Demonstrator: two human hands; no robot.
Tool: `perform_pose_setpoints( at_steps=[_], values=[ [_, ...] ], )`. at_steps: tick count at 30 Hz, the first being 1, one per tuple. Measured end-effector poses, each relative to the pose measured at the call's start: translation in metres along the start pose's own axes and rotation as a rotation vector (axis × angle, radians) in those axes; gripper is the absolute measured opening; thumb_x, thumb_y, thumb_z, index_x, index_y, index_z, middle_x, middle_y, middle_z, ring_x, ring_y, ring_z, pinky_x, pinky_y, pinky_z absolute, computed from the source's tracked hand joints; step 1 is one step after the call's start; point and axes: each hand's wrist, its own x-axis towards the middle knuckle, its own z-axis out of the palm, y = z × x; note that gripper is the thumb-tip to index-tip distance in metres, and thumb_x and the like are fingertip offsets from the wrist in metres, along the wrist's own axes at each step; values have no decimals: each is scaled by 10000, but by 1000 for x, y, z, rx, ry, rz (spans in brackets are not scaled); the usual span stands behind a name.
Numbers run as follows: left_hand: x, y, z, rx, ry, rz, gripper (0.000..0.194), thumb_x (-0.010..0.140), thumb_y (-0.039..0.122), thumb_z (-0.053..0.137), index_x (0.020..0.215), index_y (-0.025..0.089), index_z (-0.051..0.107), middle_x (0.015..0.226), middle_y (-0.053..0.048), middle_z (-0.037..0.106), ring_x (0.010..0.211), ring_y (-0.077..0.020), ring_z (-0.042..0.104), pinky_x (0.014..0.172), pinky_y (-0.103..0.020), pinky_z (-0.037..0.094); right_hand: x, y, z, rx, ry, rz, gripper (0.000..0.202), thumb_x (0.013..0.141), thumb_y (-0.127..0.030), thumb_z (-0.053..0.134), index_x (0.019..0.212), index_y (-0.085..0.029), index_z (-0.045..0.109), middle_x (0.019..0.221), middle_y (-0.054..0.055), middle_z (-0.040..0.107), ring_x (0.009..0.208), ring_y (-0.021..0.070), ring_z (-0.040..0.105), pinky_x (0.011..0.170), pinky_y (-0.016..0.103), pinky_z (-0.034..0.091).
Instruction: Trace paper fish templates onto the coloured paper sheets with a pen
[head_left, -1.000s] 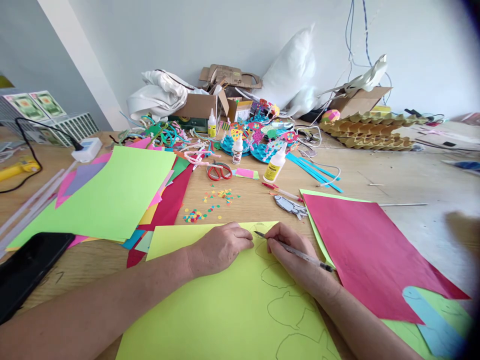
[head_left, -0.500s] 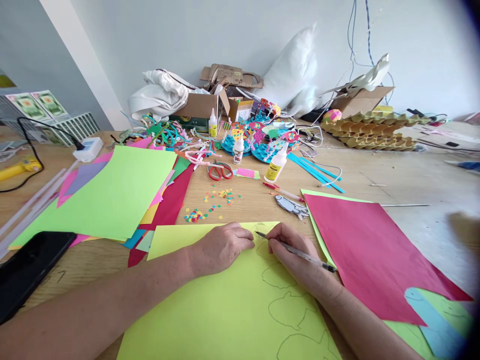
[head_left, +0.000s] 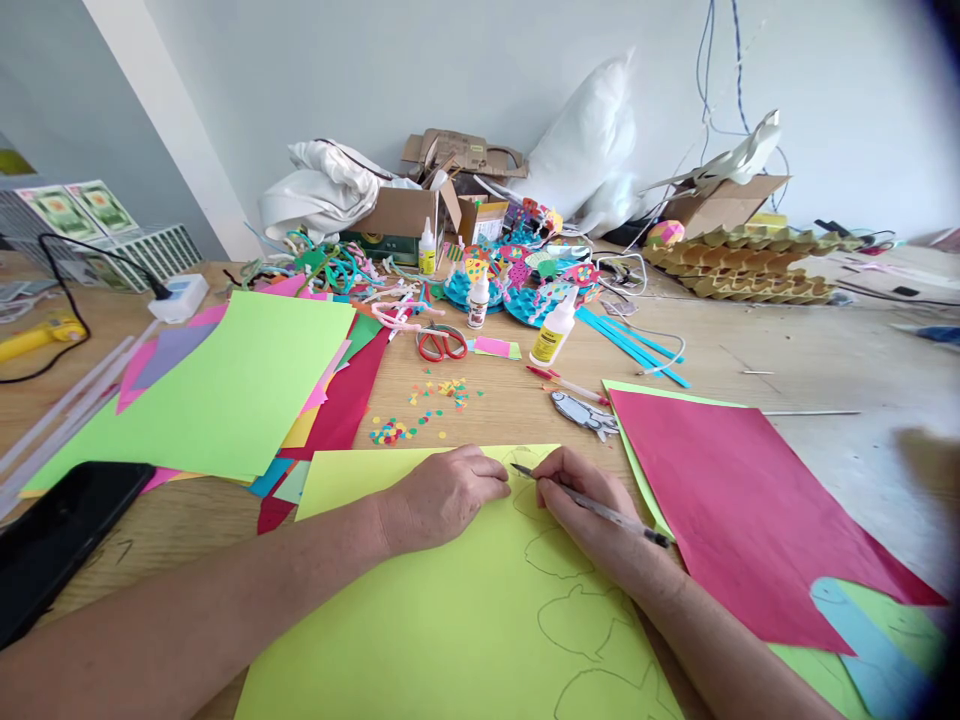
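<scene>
A large yellow-green sheet of paper [head_left: 390, 630] lies in front of me. Several pencilled fish-like outlines [head_left: 577, 620] run down its right side. My right hand [head_left: 589, 495] is closed round a slim pen [head_left: 611, 512], its tip touching the paper near the top edge. There, a small curved outline [head_left: 523, 458] partly shows between my hands. My left hand [head_left: 454, 495] rests on the sheet, fingers bent and together, fingertips just left of the pen tip. What lies under those fingertips is hidden.
Coloured paper sheets [head_left: 195, 390] and a black phone [head_left: 67, 545] lie left; a red sheet [head_left: 735, 500] lies right. Beyond are confetti [head_left: 397, 430], red-handled scissors [head_left: 441, 343], a glue bottle [head_left: 553, 330], a fish cutout [head_left: 585, 413] and egg trays [head_left: 742, 262].
Hands, pen and paper look almost the same as before. The whole view has shifted very slightly.
</scene>
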Motion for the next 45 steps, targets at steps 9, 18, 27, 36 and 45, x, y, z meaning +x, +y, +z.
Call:
perform_pose_setpoints(
  at_steps=[9,18,27,36,45],
  values=[
    [0,0,0,18,17,21,263,843,40,432,984,131,635,1029,-59,635,947,-168,555,871,-257,441,1,-1,0,-10,7,2,63,746,-210,429,727,-207,489,569,-36,522,511,104,427,468,224,303],
    [0,2,-1,18,-9,4,258,859,54,420,976,140,633,1043,-59,627,972,-162,551,882,-256,442,2,0,0,-17,4,-16,69,746,-217,421,729,-208,487,565,-35,513,505,102,418,468,226,301],
    [0,1,-1,18,-1,9,259,846,41,434,988,131,632,1036,-55,633,960,-165,553,881,-256,442,1,-1,0,-23,14,-2,66,744,-221,428,722,-209,488,567,-35,525,511,108,423,471,227,304],
    [0,0,0,15,-9,3,267,850,47,422,994,141,627,1032,-55,633,965,-162,549,884,-261,440,1,-1,0,-16,16,0,67,751,-225,436,726,-209,495,569,-37,530,510,107,428,468,224,303],
    [0,0,0,-6,-17,3,261,846,47,433,1006,135,620,1036,-52,631,965,-163,542,892,-259,432,0,0,0,1,8,1,67,753,-229,431,734,-209,492,577,-37,529,521,109,430,477,226,305]
  ],
)
